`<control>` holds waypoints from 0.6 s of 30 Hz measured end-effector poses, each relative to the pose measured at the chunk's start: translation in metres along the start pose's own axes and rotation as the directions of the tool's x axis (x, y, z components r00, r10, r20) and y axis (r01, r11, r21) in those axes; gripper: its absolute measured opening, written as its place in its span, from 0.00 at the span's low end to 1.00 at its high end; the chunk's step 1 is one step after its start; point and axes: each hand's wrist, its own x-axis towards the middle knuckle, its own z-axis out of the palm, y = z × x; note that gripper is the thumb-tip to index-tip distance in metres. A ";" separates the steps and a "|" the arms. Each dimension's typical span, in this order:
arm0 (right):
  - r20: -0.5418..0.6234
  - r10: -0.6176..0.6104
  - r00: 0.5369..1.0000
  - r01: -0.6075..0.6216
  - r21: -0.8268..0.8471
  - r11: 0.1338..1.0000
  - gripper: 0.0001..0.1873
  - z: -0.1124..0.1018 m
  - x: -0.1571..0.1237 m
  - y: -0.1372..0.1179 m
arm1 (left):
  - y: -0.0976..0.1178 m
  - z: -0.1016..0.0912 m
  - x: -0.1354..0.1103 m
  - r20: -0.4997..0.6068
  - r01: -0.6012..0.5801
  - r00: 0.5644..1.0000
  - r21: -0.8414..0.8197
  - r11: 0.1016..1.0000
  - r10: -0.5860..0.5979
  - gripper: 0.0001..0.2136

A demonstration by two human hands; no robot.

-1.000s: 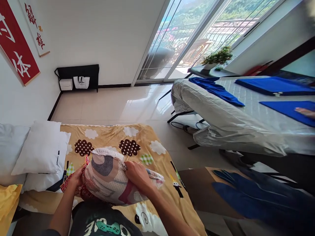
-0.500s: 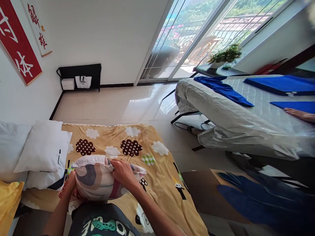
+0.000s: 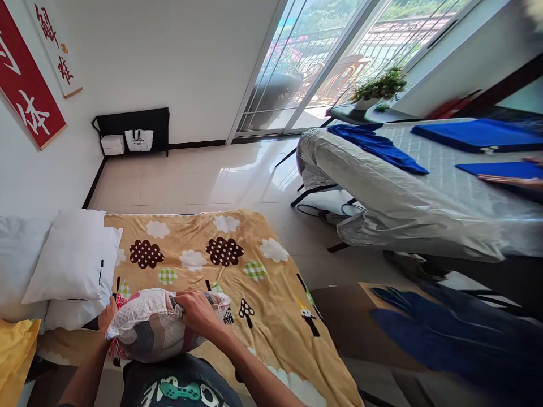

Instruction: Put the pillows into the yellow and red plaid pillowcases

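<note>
A plump patchwork pillow (image 3: 146, 330) in pink, grey and white rests against my body, above the tan blanket (image 3: 169, 234) printed with clouds and trees. My right hand (image 3: 197, 312) is closed on its upper edge, where the fabric bunches. At its left end my left hand (image 3: 108, 315) grips the pillow's side, with red patterned fabric showing beside it. Part of the left fingers is hidden behind the pillow. White pillows (image 3: 70, 257) lie stacked just left of my left hand.
A yellow cloth (image 3: 17, 350) lies at lower left. To the right stands a plastic-covered bed (image 3: 407, 209) bearing folded blue cloths (image 3: 483, 134), with another person's hand (image 3: 509, 181) on one. Below it is a cardboard box (image 3: 339, 322) with dark blue cloth. A bench (image 3: 131, 121) stands by the wall.
Both hands have moved left and slightly toward my body with the pillow, still gripping it. The other person's hand has shifted on the blue cloth.
</note>
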 end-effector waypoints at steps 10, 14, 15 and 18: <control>-0.041 -0.296 0.954 0.294 -0.038 0.955 0.09 -0.014 0.011 0.003 | 0.029 0.007 0.055 0.120 0.020 0.993 -0.028 0.999 -0.016 0.15; -0.070 -0.291 0.954 0.291 -0.020 0.957 0.07 -0.021 0.005 0.007 | 0.032 0.012 0.070 0.201 0.172 0.965 -0.004 0.985 -0.168 0.16; -0.082 -0.282 0.956 0.282 -0.013 0.959 0.07 -0.024 0.003 0.008 | 0.034 0.013 0.071 0.220 0.170 0.961 0.002 0.985 -0.166 0.16; -0.116 -0.268 0.956 0.269 0.000 0.963 0.08 -0.030 -0.001 0.010 | 0.042 0.016 0.071 0.261 0.096 0.960 0.027 0.995 -0.100 0.16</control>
